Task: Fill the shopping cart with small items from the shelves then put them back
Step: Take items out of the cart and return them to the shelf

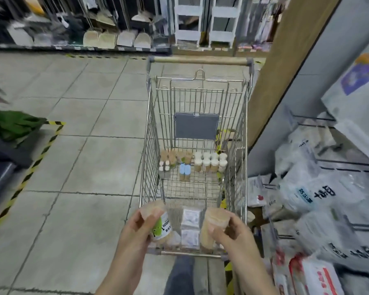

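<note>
My left hand (136, 227) curls round a labelled jar (158, 222) and my right hand (230, 228) round a plain jar (213, 224), both held over the near end of the shopping cart (151, 133), apparently for setting down. White packets (191, 225) lie between the jars; more small jars (210, 163) stand in rows at the cart's far end, keeping its middle free.
</note>
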Motion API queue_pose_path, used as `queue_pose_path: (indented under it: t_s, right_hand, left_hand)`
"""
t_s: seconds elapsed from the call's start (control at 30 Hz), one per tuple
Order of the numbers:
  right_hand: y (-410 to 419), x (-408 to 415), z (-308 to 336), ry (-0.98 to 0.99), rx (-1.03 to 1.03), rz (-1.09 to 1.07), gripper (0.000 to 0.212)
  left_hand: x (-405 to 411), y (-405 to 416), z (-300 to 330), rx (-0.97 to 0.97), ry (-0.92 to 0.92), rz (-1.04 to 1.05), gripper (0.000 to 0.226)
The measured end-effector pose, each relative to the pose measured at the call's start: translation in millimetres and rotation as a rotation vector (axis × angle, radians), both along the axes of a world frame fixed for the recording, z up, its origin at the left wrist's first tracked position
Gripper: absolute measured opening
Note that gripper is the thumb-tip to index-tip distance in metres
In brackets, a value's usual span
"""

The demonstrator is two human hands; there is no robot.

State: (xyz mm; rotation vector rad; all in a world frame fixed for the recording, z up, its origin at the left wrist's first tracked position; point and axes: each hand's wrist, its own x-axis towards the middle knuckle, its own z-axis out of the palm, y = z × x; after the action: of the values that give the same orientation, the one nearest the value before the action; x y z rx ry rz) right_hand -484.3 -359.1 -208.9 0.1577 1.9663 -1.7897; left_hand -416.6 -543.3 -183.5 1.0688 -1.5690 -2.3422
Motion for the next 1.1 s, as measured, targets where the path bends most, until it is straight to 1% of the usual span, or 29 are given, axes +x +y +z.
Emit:
queue_pose_path:
  t_s: [0.13, 0.23, 0.27, 0.37, 0.53, 0.63, 0.77, 0.93, 1.1]
  right_hand:
    - [-28, -58, -15, -0.048, 0.016, 0.007, 0.035]
    - [-49, -103, -27, -0.081, 0.027, 0.011, 0.037]
    - [-56, -118, -35, -0.092, 0.039, 0.013, 0.036]
    - [-77, -163, -65, -0.100, 0.076, 0.018, 0.036]
    - [-107, -225, -129, -0.154, 0.118, -0.002, 0.038]
    - [-122, -255, -164, -0.194, 0.173, 0.019, 0.037]
    - [-140, -291, -209, -0.176, 0.247, 0.005, 0.037]
    - [-155, -326, -257, -0.181, 0.249, -0.027, 0.044]
    - [-173, -351, -299, -0.124, 0.355, -0.008, 0.040]
  left_hand:
    - [-63, -32, -25, -0.042, -0.058, -0.032, 0.031]
    - [-114, -55, -50, -0.070, -0.122, -0.041, 0.036]
    - [-130, -62, -60, -0.090, -0.143, -0.042, 0.035]
    - [-179, -80, -94, -0.134, -0.168, -0.024, 0.029]
    - [-250, -100, -144, -0.165, -0.204, -0.039, 0.037]
    - [-284, -108, -172, -0.236, -0.226, -0.077, 0.037]
    - [-330, -120, -219, -0.289, -0.271, -0.078, 0.037]
    - [-373, -132, -281, -0.353, -0.320, -0.133, 0.044]
    - [-398, -141, -322, -0.455, -0.368, -0.257, 0.042]
